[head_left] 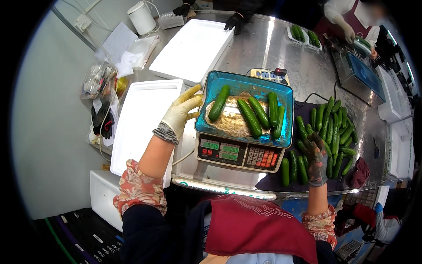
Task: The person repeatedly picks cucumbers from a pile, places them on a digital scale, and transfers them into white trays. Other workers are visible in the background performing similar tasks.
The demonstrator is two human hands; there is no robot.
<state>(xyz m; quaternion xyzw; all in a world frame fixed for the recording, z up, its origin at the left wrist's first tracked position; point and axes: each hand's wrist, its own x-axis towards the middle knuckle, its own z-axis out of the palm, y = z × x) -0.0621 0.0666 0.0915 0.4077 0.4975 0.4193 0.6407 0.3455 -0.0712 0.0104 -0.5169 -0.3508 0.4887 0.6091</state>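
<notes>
My left hand (178, 115), in a pale yellow-stained glove with a striped cuff, is open beside the left rim of a blue, worn tray (283, 99). Several cucumbers (249, 116) lie in this tray, which sits on a digital scale (238, 154). To its right, my right hand (317, 158), in a dark glove, curls its fingers over a cucumber at the near left of a heap (335, 132) on a dark cloth (270, 182); the grip is partly hidden.
White foam lids (129, 114) lie left on the steel table (239, 57). Another person's gloved hand (234, 23) rests on one. A worker in an apron (347, 26) handles packed cucumbers by a machine (358, 77). Another person (382, 226) is at lower right. A cord runs behind the cucumber heap.
</notes>
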